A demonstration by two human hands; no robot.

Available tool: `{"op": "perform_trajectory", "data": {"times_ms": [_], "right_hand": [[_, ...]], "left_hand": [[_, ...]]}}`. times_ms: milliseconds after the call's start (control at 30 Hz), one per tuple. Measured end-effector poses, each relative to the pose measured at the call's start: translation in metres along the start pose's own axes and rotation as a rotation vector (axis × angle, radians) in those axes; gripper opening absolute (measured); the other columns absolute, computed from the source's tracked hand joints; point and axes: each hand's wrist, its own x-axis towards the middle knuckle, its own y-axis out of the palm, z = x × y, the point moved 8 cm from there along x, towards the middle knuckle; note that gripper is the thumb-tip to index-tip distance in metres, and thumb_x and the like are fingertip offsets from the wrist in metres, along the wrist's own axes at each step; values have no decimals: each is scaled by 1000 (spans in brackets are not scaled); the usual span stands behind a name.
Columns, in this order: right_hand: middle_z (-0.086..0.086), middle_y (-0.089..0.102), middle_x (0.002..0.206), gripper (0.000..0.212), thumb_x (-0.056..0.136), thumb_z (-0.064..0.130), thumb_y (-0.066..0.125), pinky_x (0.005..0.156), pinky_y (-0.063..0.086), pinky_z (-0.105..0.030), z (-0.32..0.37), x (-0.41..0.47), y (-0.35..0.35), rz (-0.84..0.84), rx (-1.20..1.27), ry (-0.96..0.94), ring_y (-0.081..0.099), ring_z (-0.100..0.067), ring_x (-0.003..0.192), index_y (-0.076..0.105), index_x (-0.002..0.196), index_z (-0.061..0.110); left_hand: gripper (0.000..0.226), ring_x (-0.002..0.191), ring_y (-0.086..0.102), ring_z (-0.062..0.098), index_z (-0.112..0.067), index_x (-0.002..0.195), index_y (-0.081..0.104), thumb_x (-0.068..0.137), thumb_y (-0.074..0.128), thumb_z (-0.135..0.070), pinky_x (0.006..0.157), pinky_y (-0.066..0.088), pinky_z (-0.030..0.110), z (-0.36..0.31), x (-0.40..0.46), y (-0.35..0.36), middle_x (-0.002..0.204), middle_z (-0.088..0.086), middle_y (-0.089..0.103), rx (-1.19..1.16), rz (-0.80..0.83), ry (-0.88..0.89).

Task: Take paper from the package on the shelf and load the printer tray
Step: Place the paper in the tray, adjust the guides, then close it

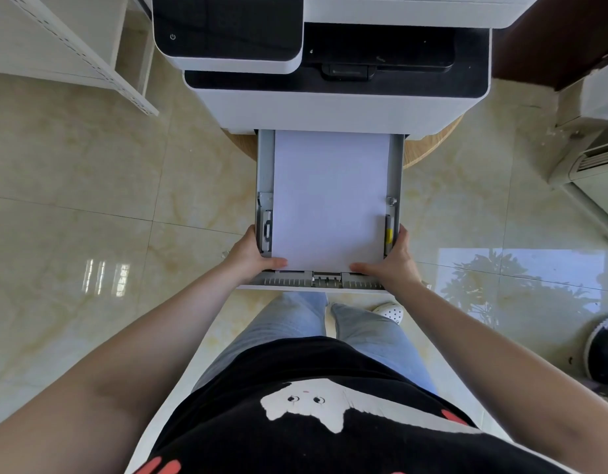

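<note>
The grey printer tray [266, 165] is pulled out of the white and black printer [330, 107] toward me. A stack of white paper [330, 196] lies flat inside it, between the side guides. My left hand [251, 254] grips the tray's near left corner, its thumb resting on the paper's lower edge. My right hand [396, 260] grips the near right corner the same way, thumb on the paper. The paper package is not in view.
A white metal shelf [73, 53] stands at the far left. The printer sits on a round wooden stand [432, 145]. A white appliance [589, 159] is at the right, a dark shoe [603, 350] lower right. Glossy tiled floor surrounds my legs.
</note>
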Motion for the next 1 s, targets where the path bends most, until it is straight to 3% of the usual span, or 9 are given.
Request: {"op": "perform_trajectory", "data": {"times_ms": [400, 533, 600, 700, 767, 867, 1000], "right_hand": [[-4, 43, 147, 120, 59, 43, 84, 78, 41, -35, 1, -2, -3, -30, -84, 24, 53, -31, 123, 4, 147, 30], [-7, 55, 127, 83, 75, 41, 74, 76, 51, -37, 2, -5, -14, -128, 224, -65, 61, -25, 101, 24, 141, 31], [-7, 60, 117, 55, 83, 36, 68, 70, 53, -37, -1, -7, -20, -204, 350, -79, 63, -22, 91, 37, 128, 30], [-7, 63, 115, 28, 90, 27, 61, 58, 47, -24, -5, -10, -24, -281, 442, -79, 65, -23, 95, 48, 114, 23], [-5, 65, 111, 19, 92, 23, 58, 52, 43, -17, -7, -10, -24, -302, 463, -75, 66, -22, 95, 53, 109, 19], [-4, 67, 105, 15, 92, 21, 58, 55, 43, -18, -9, -9, -25, -319, 429, -77, 67, -19, 95, 61, 105, 15], [-1, 69, 96, 15, 90, 22, 60, 57, 42, -18, -10, -7, -28, -349, 416, -49, 64, -13, 85, 68, 98, 11]], "left_hand": [[82, 119, 55, 29, -11, 131, 35, 67, 84, -24, 95, 43, 36, -8, -9, -2, 131, 9, 56, 58, -42, 10], [86, 98, 58, 23, -13, 136, 23, 73, 80, -25, 83, 44, 32, -17, -23, -10, 114, 3, 54, -49, -181, 61], [70, 95, 60, 24, -15, 128, 29, 77, 76, -25, 80, 48, 34, -20, -32, -22, 113, 2, 51, -124, -367, 125], [34, 98, 65, 27, -14, 107, 44, 85, 68, -24, 80, 52, 34, -20, -38, -28, 110, 0, 55, -181, -509, 161], [19, 94, 68, 25, -11, 99, 53, 88, 65, -21, 72, 46, 19, -19, -40, -28, 103, -1, 60, -205, -541, 145], [16, 86, 68, 19, -5, 97, 62, 87, 66, -18, 63, 41, 1, -19, -44, -28, 95, -1, 64, -252, -572, 135], [19, 81, 66, 15, -1, 96, 69, 84, 69, -16, 62, 39, -5, -19, -45, -32, 94, -4, 63, -254, -606, 123]]}}
